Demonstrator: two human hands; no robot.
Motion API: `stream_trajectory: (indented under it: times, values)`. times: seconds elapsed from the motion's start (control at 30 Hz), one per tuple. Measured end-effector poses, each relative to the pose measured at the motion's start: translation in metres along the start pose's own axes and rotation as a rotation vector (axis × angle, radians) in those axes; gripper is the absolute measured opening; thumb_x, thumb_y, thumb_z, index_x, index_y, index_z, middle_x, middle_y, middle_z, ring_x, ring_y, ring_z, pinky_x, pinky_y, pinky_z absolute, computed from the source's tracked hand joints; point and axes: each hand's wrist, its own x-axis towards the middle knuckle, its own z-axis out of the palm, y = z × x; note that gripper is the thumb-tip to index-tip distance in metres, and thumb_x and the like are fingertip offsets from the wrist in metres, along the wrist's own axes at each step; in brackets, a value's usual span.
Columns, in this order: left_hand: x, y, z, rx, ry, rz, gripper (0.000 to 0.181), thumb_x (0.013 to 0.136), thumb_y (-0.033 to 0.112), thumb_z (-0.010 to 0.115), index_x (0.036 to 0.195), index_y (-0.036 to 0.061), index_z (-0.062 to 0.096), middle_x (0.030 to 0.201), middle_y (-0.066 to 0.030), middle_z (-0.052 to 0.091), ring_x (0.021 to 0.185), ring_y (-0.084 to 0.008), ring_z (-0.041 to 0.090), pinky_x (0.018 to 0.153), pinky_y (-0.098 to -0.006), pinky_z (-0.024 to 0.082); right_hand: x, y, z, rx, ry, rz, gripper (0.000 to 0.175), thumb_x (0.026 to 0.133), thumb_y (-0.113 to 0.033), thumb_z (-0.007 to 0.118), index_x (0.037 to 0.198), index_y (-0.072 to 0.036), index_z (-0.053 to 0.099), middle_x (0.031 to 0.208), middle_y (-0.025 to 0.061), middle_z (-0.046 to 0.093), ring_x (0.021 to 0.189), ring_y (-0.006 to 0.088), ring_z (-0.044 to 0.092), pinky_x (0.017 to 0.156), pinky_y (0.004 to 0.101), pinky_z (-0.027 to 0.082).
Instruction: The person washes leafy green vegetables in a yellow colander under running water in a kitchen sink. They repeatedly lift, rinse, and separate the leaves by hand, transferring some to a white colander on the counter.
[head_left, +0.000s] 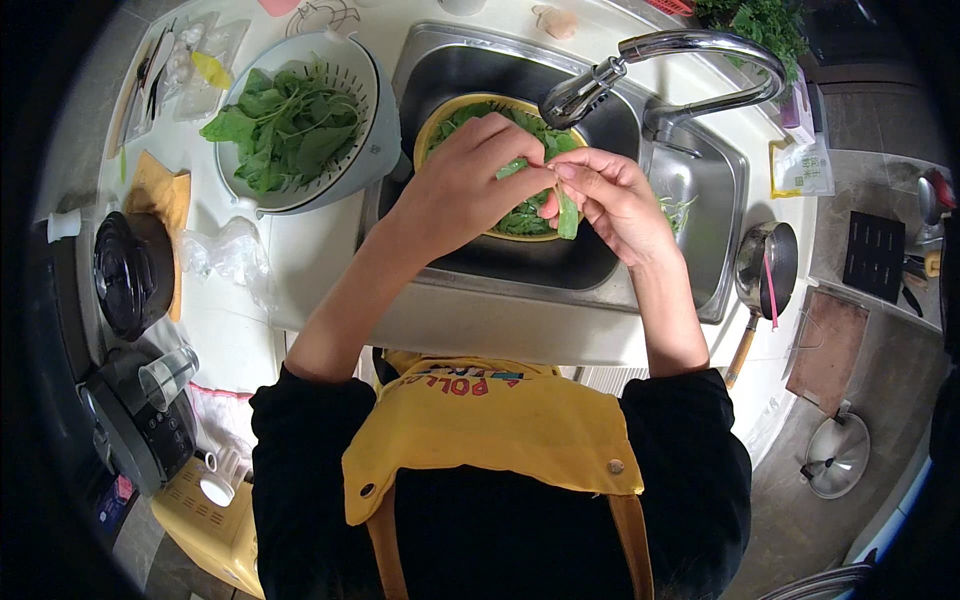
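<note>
Above the larger sink basin, my left hand (474, 184) and my right hand (616, 201) meet fingertip to fingertip. Both pinch a green leafy stem (568, 217), its broad end hanging below the right fingers. Under them a yellow basin (421, 133) full of leafy greens (525, 217) stands in the stainless steel sink (450, 281); my hands hide part of it. To the left, on the counter, a white colander (367, 82) set in a pale blue bowl (379, 154) holds more leafy greens (289, 124). A few green scraps (677, 213) lie in the smaller basin.
The chrome faucet (705, 45) arches over the sink, its spray head (574, 97) close above my hands. A saucepan (766, 270) stands right of the sink. At left are a dark lidded pot (131, 274), a crumpled plastic bag (229, 255) and a clear cup (169, 375).
</note>
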Motion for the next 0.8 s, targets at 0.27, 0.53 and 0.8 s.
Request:
stream_trajectory:
  times: [0.27,0.53,0.8]
  values:
    - [0.001,-0.011,0.004,-1.046,0.18,-0.715,0.007,0.086,0.002,0.062,0.093,0.0038,0.065,0.099,-0.0065,0.063,0.094,-0.0183,0.06,0.084,-0.0305,0.048,0.005,0.011,-0.011,-0.339,0.04,-0.114,0.022,0.095,-0.011,0.053,0.11,0.003,0.06,0.104,0.0133,0.068,0.099,0.0159,0.063,0.097,0.029,0.042]
    - [0.011,-0.022,-0.034,-1.128,0.39,-0.967,0.017,0.09,0.014,0.061,0.1,0.0006,0.065,0.096,-0.0092,0.068,0.092,-0.0147,0.064,0.085,-0.0257,0.047,0.019,0.048,-0.043,-0.454,0.057,-0.122,0.024,0.094,-0.009,0.053,0.113,0.005,0.059,0.104,0.0121,0.068,0.099,0.0145,0.063,0.09,0.0263,0.045]
    - [-0.034,-0.067,-0.149,0.499,0.446,-0.598,0.016,0.088,0.009,0.064,0.101,0.0015,0.067,0.092,-0.0076,0.069,0.087,-0.0166,0.065,0.079,-0.0262,0.048,0.029,0.126,-0.119,-0.878,0.182,0.106,0.025,0.09,-0.008,0.056,0.111,0.006,0.061,0.096,0.0104,0.069,0.09,0.0131,0.065,0.081,0.0265,0.049]
